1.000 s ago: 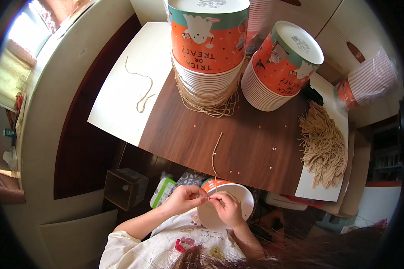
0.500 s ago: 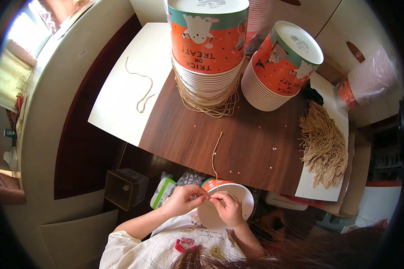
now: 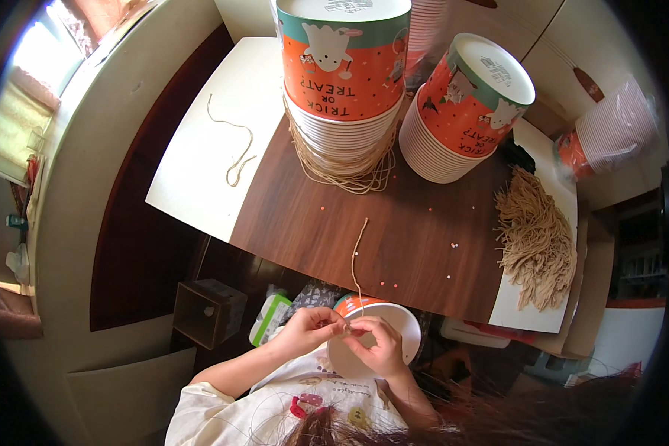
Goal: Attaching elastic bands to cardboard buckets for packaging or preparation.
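Observation:
My left hand (image 3: pixel 310 330) and my right hand (image 3: pixel 380 347) meet fingertip to fingertip over an orange and white paper bucket (image 3: pixel 403 321) at my lap. Both are closed in a pinch on a thin tan cord (image 3: pixel 354 260). From my fingers the cord runs up over the table edge and ends loose on the brown top. A small bit of cord, perhaps a knot, shows between the fingertips; its exact form is too small to tell. The bucket's inside is white, and my right hand partly covers its opening.
Upside-down stacks of orange paper buckets (image 3: pixel 346 74) (image 3: pixel 464 111) stand on the table (image 3: pixel 297 215), the larger ringed by cord loops (image 3: pixel 342 178). A bundle of cut cords (image 3: pixel 539 241) lies right, a loose cord (image 3: pixel 249 141) left. Small beads dot the top. A brown box (image 3: pixel 208 312) sits below.
My right fingers have curled in and shifted slightly at the cord, and a small bit of it now shows between the fingertips. Everything else stays put.

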`<state>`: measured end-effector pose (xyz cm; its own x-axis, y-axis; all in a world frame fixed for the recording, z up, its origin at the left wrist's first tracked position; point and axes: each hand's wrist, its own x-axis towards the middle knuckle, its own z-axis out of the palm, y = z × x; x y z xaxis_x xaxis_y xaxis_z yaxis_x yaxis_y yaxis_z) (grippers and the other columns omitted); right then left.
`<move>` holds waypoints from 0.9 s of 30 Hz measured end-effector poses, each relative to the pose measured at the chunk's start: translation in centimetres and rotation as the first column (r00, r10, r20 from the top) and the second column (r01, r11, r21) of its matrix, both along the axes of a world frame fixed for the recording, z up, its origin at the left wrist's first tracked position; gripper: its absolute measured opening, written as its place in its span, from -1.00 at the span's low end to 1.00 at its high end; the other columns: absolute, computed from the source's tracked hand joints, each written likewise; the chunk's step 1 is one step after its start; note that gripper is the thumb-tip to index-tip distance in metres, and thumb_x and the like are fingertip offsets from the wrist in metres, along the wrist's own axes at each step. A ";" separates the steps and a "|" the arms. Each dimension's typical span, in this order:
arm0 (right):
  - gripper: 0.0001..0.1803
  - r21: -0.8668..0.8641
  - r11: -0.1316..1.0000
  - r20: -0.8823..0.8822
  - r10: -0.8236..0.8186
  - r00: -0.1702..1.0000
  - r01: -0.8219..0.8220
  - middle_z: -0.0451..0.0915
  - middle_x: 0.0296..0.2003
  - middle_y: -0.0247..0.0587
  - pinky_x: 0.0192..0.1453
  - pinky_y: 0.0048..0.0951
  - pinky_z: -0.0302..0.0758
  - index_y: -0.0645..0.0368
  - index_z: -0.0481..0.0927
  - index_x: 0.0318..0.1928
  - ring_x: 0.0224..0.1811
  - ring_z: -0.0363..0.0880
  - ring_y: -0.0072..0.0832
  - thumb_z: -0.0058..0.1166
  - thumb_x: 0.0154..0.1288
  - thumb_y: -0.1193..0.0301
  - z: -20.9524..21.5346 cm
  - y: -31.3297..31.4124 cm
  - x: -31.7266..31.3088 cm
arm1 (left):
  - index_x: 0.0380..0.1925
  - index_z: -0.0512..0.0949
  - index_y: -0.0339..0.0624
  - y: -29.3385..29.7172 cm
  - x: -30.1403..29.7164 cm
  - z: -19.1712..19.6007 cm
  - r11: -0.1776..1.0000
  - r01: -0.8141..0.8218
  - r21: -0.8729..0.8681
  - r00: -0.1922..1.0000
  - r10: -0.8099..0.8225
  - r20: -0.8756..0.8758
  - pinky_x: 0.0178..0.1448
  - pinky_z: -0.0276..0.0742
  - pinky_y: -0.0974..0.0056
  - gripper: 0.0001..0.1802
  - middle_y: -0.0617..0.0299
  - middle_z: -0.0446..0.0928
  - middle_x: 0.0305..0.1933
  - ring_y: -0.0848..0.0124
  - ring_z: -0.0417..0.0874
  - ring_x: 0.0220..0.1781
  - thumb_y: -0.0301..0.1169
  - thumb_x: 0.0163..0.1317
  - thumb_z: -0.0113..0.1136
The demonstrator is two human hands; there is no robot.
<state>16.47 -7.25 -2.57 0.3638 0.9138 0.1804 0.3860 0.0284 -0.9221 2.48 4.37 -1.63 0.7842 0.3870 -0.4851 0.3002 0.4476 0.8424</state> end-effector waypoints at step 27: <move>-0.84 0.048 0.996 0.093 -0.080 0.992 0.075 0.60 -0.42 -0.21 -0.34 -0.46 0.52 0.20 0.51 -0.40 -0.40 0.60 -0.35 0.19 -0.04 0.63 0.6 0.2 -0.2 | -0.29 0.52 -0.38 -0.3 0.0 -0.1 0.996 -0.010 -0.086 1.000 0.010 0.004 -0.10 0.44 0.50 -0.82 0.30 0.55 -0.31 0.64 0.50 -0.22 -0.45 0.22 0.10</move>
